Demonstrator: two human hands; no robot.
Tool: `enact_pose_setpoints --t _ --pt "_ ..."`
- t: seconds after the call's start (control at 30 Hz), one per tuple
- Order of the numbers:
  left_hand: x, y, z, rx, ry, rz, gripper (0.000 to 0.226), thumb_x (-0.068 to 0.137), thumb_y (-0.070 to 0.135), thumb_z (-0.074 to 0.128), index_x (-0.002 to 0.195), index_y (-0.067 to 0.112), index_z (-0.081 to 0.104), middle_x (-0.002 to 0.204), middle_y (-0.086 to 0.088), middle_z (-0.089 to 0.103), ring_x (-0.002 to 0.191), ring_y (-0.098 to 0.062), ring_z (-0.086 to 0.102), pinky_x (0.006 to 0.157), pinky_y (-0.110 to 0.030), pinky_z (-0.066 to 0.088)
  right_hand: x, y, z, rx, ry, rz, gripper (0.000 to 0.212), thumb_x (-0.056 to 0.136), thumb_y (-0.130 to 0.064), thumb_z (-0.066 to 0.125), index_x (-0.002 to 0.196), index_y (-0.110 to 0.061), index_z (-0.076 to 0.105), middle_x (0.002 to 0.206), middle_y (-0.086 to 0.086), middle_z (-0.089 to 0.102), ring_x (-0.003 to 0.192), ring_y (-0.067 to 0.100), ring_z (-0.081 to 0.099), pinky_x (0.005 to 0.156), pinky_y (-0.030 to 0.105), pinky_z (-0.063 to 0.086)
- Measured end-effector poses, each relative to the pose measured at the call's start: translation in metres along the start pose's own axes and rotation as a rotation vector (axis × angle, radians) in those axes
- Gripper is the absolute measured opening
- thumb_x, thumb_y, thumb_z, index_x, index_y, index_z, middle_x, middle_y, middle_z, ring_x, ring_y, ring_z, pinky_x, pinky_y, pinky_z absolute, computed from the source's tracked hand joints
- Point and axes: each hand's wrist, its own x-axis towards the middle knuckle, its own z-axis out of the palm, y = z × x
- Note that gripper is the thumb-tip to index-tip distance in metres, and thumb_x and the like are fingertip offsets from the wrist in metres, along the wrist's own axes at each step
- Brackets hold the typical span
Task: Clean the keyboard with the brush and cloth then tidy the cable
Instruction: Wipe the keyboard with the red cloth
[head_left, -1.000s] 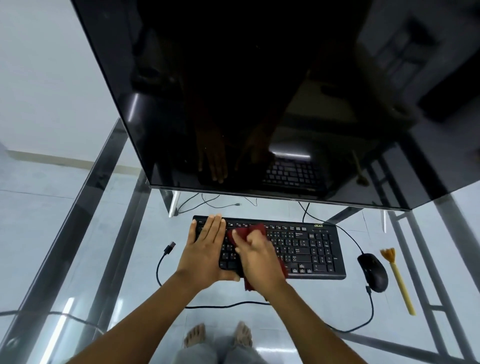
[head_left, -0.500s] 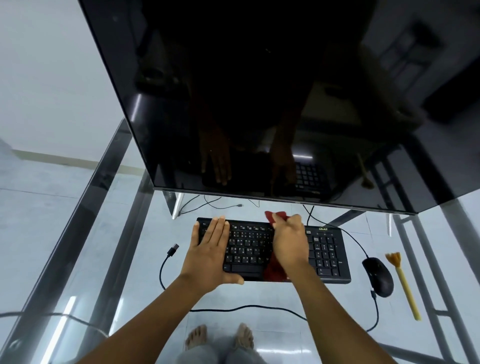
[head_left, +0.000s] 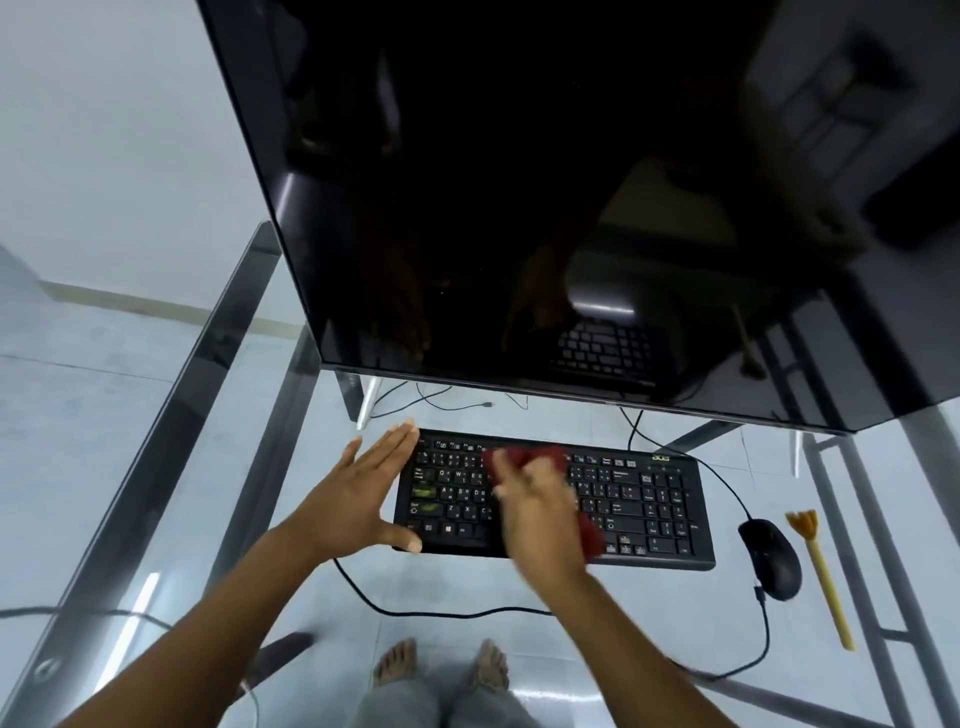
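A black keyboard (head_left: 639, 501) lies on the glass desk below the monitor. My right hand (head_left: 537, 509), blurred with motion, presses a dark red cloth (head_left: 524, 457) onto the middle keys. My left hand (head_left: 358, 499) rests flat with fingers together against the keyboard's left end, its thumb at the front corner. A yellow brush (head_left: 823, 571) lies on the desk at the far right. The keyboard's black cable (head_left: 415, 608) loops across the glass in front of the keyboard.
A large dark monitor (head_left: 519, 208) overhangs the back of the desk. A black mouse (head_left: 771, 558) with its cable sits between keyboard and brush. The glass desk (head_left: 218, 519) has metal frame bars on both sides. My bare feet show through the glass.
My right hand with the cloth swept from the left-centre keys to the right, then came back toward the middle. My left hand slid off the keys to the keyboard's left end.
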Motion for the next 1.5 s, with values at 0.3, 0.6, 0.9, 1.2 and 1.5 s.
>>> enact_pose_setpoints --t 0.3,0.6,0.9,1.2,1.5 --pt "0.0 -0.007 0.003 -0.067 0.016 0.033 0.133 0.058 0.083 0.06 0.152 0.024 -0.014 0.159 0.012 -0.016 0.143 0.002 -0.017 0.121 -0.039 -0.008 0.034 -0.023 0.004 -0.011 0.077 0.017 0.034 0.096 -0.052 0.052 0.087 -0.02 0.057 0.081 -0.008 0.058 0.069 0.005 0.052 0.06 0.031 0.042" --pt "-0.002 -0.007 0.003 -0.162 0.042 0.009 0.137 0.057 0.079 0.068 0.151 0.027 -0.016 0.161 0.009 -0.003 0.146 0.0 -0.007 0.121 -0.041 -0.005 0.044 -0.031 0.008 0.085 0.095 0.128 0.008 0.095 -0.043 0.056 0.093 -0.037 0.062 0.095 0.001 0.064 0.086 0.022 0.061 0.073 0.038 0.051" --pt "-0.003 -0.005 0.001 -0.171 0.056 0.016 0.135 0.058 0.08 0.066 0.15 0.029 -0.018 0.162 0.006 0.003 0.147 -0.003 -0.002 0.121 -0.042 -0.003 0.057 -0.027 0.003 0.019 0.049 0.182 0.028 0.092 -0.044 0.061 0.08 -0.02 0.054 0.078 0.007 0.065 0.057 0.015 0.052 0.049 0.031 0.04" --pt "-0.003 -0.006 0.002 -0.133 0.075 0.055 0.132 0.06 0.08 0.063 0.151 0.027 -0.017 0.161 0.012 -0.008 0.146 -0.002 -0.011 0.121 -0.041 -0.005 0.042 -0.015 0.006 -0.053 0.033 -0.108 0.026 0.095 -0.047 0.05 0.112 -0.038 0.066 0.108 -0.012 0.062 0.099 0.004 0.057 0.087 0.032 0.048" --pt "-0.002 -0.013 0.001 -0.079 0.002 0.09 0.137 0.056 0.085 0.061 0.149 0.029 -0.021 0.159 0.015 -0.013 0.145 0.001 -0.014 0.121 -0.04 -0.007 -0.003 -0.026 0.026 -0.168 -0.089 -0.298 0.059 0.072 -0.017 0.085 0.125 -0.035 0.065 0.083 -0.002 0.052 0.074 0.018 0.051 0.062 0.025 0.039"
